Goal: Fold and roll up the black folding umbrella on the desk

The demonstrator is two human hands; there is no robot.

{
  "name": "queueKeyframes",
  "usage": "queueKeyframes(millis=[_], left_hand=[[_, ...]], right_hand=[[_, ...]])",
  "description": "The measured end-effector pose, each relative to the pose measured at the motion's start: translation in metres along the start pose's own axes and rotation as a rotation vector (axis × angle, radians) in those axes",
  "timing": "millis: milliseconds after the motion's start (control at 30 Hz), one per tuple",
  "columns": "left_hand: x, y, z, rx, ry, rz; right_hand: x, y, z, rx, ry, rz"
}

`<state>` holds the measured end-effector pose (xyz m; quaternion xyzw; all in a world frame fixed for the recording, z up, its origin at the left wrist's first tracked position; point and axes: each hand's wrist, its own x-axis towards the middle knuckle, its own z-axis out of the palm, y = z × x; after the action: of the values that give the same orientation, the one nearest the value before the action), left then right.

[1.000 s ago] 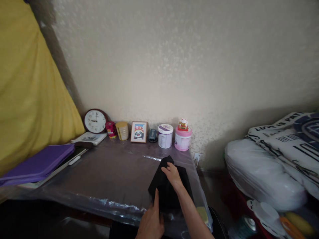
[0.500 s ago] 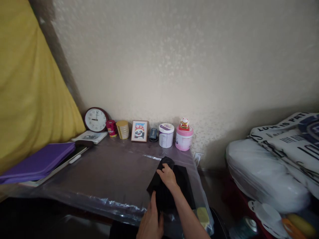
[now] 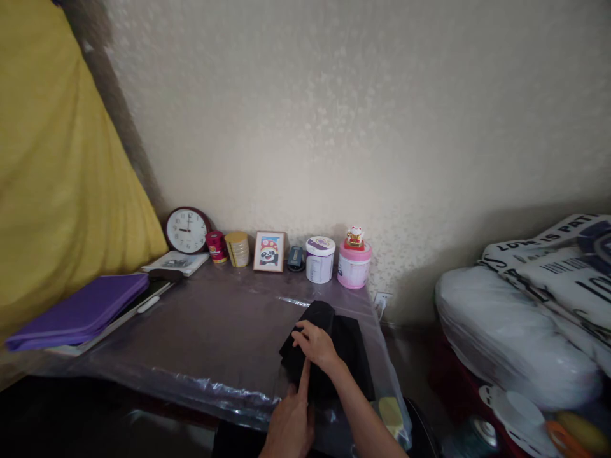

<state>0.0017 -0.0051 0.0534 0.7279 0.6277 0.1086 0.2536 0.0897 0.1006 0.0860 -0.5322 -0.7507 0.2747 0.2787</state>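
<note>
A black piece of cloth (image 3: 351, 350), folded over in layers, lies near the right end of the table. My right hand (image 3: 316, 345) rests on top of it, fingers spread and bent slightly toward the left. Just below, my left hand (image 3: 290, 420) reaches in from the front edge. Its index finger is stretched out over the cloth, its tip close to my right hand. The other left fingers are partly hidden, and I see nothing held in either hand. Part of the cloth lies hidden under both hands.
Clear plastic covers the table (image 3: 205, 324). Along the wall stand a clock (image 3: 187, 229), a panda picture frame (image 3: 269, 252), a white tub (image 3: 319, 261) and a pink tub (image 3: 354, 266). A purple folder (image 3: 81, 312) lies left. White bedding (image 3: 506, 331) is piled at right.
My right hand has slid a little toward me and left over the cloth. My left index finger has moved up and right, nearer to it. The cloth's upper fold looks smoother.
</note>
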Motion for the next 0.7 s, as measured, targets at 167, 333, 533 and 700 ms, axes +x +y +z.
queueKeyframes(millis=[167, 333, 533, 700], left_hand=[[0.001, -0.002, 0.006, 0.026, -0.005, -0.047], [0.002, -0.001, 0.009, 0.022, -0.002, -0.041], [0.004, -0.001, 0.012, 0.011, 0.006, -0.082], [0.004, 0.001, 0.009, 0.012, -0.048, -0.126]], right_hand=[[-0.038, -0.001, -0.004, -0.017, 0.051, -0.337], [-0.056, 0.017, -0.007, -0.084, 0.076, -0.46], [-0.02, 0.042, -0.008, -0.221, 0.078, -0.478], [0.03, 0.065, -0.011, -0.333, 0.136, -0.424]])
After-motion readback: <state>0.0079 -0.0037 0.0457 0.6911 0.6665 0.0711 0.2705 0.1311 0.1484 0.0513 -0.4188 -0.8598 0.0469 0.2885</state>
